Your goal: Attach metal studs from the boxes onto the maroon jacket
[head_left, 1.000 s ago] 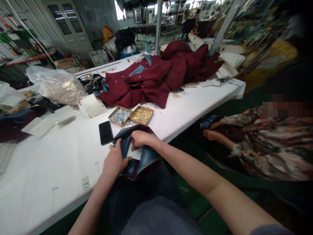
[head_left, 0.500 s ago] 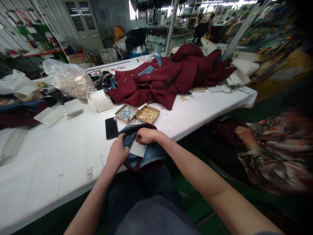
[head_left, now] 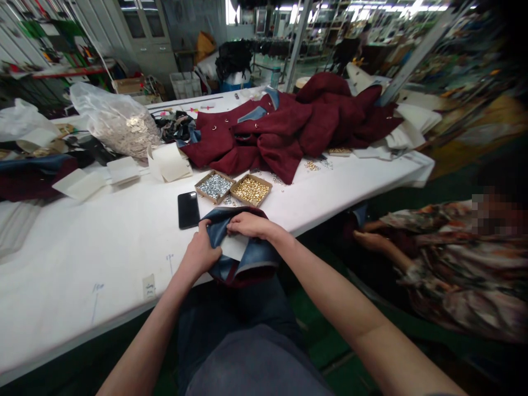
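Note:
A blue and dark red garment (head_left: 258, 258) lies bunched over my lap and the table's near edge. My left hand (head_left: 202, 248) grips its left fold, thumb on top. Over the middle of the cloth, my right hand (head_left: 248, 225) has its fingers closed in a pinch; whatever is between them is too small to make out. A white card (head_left: 235, 248) rests on the garment just below those fingers. Just beyond the cloth stand a small box of silver studs (head_left: 214, 186) and a box of gold studs (head_left: 251, 190). A black phone (head_left: 188, 210) lies to their left.
Dark red garments (head_left: 289, 129) are heaped across the back of the white table (head_left: 124, 236). Left of them sit a clear plastic bag of small pieces (head_left: 119, 124) and folded white cards (head_left: 169, 162). A co-worker in a patterned sleeve (head_left: 433, 242) sits at right.
My right hand has shifted slightly left and up over the card, its fingers now in a pinch. My left hand keeps its hold. The co-worker's hands have moved left.

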The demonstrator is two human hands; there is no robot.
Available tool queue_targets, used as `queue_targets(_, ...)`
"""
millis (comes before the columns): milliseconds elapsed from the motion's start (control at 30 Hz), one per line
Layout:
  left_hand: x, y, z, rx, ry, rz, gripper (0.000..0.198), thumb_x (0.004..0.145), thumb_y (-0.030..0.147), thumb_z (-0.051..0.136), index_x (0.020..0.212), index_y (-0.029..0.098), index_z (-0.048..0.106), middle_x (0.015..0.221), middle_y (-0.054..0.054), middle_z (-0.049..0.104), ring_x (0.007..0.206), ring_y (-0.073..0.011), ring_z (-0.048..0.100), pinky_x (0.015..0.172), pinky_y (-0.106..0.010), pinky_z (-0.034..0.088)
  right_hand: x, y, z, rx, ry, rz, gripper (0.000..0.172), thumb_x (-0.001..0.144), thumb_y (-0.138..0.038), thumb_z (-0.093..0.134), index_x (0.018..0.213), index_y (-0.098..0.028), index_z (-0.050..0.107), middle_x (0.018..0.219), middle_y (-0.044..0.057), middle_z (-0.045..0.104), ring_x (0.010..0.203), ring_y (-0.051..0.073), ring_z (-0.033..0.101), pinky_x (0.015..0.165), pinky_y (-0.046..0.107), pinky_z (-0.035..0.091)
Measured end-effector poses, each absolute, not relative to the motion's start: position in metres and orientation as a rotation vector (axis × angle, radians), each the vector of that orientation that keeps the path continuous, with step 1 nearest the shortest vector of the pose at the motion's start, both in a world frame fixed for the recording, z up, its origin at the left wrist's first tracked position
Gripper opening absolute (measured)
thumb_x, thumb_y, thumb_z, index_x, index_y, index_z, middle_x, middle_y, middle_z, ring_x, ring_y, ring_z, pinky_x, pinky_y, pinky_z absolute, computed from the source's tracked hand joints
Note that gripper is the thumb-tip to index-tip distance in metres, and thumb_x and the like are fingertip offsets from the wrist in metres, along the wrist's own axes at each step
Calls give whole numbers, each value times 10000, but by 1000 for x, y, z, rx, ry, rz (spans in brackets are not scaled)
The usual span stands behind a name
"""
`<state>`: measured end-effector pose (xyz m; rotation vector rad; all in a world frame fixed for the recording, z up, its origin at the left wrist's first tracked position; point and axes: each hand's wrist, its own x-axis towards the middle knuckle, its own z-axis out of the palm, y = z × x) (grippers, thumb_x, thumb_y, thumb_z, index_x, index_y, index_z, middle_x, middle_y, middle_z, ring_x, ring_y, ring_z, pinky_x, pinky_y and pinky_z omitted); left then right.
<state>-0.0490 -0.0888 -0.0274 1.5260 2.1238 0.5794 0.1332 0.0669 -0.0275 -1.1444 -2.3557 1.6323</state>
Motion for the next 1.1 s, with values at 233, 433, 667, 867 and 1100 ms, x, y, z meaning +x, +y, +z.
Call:
queue_targets(233,-44,-94,-13,1511,2225,628,780,899,204,699,1631,256,435,1041,-115,763,963,-394,781,887,-463,579,139,65,-26,-1071,-2288,1734,255,1029,-137,685,1087,-192,926,1171,38,854,998,201,739,752,214,520)
queue_targets(433,-38,-99,-17,1576,2233,750,769,936,151,648,1659,255,408,1247,-152,757,1086,-389,785,1016,-500,606,148,64,-20,-1055,-2265,1844,304,1002,-193,641,1133,-170,914,841,31,744,653,159,541,517,241,347)
queue_targets(667,-35,-104,-27,1378,2126,998,760,924,115,710,1608,230,401,1485,-171,676,1297,-353,738,1216,-523,571,150,66,-25,-1004,-2256,1921,300,1008,-247,666,1167,-189,914,868,26,736,643,152,513,517,237,339)
queue_targets(867,-30,-118,-18,1465,2116,1135,922,927,188,812,1688,304,304,1595,-146,603,1404,-348,687,1223,-484,572,156,71,-33,-950,-2206,1913,248,1093,-292,700,1189,-163,889,970,44,782,764,154,609,645,209,444)
queue_targets(1100,-35,-106,-27,1388,2251,713,990,894,202,865,1700,132,295,1403,-211,717,1285,-392,747,1096,-467,614,152,74,-39,-943,-2163,1937,131,1078,-188,710,1098,-128,824,958,67,781,778,162,664,682,207,527)
